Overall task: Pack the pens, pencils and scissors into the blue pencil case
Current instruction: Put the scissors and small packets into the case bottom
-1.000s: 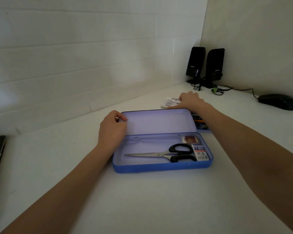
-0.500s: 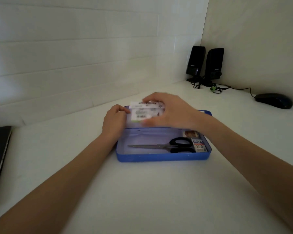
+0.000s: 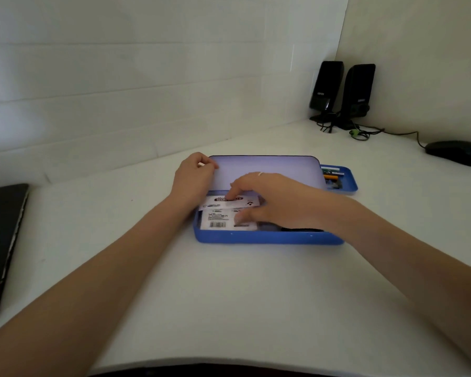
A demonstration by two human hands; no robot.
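The blue pencil case (image 3: pixel 267 238) lies open on the white desk, its pale lid (image 3: pixel 278 170) raised. My left hand (image 3: pixel 195 176) grips the lid's left edge. My right hand (image 3: pixel 276 201) is inside the case and pinches a white printed packet (image 3: pixel 223 213), which lies over the left half of the tray. Only a black sliver of the scissors' handle (image 3: pixel 299 229) shows below my right hand. Behind the lid, a blue inner tray (image 3: pixel 347 183) holds several pens and pencils (image 3: pixel 332 176).
Two black speakers (image 3: pixel 343 95) with cables stand in the back corner. A black mouse (image 3: pixel 456 153) rests at the far right. A dark laptop (image 3: pixel 3 240) lies at the left edge. White walls bound the desk at the back and right.
My right hand picked up the white packet from behind the lid, carried it over the case and lowered it into the tray, covering the scissors. My left hand kept hold of the lid.
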